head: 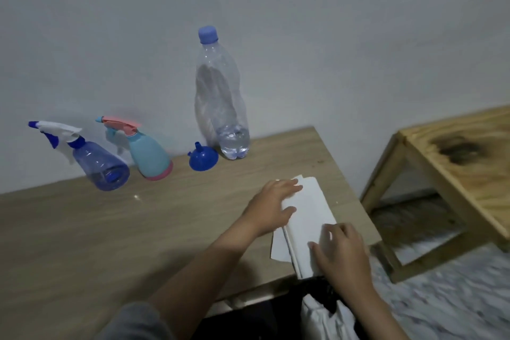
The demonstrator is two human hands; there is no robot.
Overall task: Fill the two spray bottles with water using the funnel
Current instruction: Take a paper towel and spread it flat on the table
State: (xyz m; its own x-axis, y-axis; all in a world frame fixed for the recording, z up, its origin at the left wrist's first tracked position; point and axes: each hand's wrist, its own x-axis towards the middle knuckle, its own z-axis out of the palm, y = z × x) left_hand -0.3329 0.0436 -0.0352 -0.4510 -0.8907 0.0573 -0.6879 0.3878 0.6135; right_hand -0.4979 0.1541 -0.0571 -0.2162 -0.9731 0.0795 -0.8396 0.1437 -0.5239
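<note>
- Spray bottles first: the blue spray bottle (102,164) stands at the far left of the table (82,229), near the wall, its trigger head screwed on. I read that as done with, or not yet opened; I cannot tell how full it is.
- Just beside it on the right stands the teal spray bottle (149,156), pink trigger on, also capped, so nothing can be poured into either one right now.
- The blue funnel (203,159) sits mouth-down on the table, spout up, between the teal bottle and the water bottle. I judge it is parked, not in use.
- The water bottle (222,96) stands upright and capped, with only a little water left at the bottom, close by for pouring.
- My left hand (271,205) lies flat, fingers straight, on the white paper towel (306,218), pinning it.
- My right hand (342,250) rests fingers-down on the towel's near end at the table edge; the hands are apart, likely folding it or wiping up.
- A wooden bench (452,174) stands off to the right.
</note>
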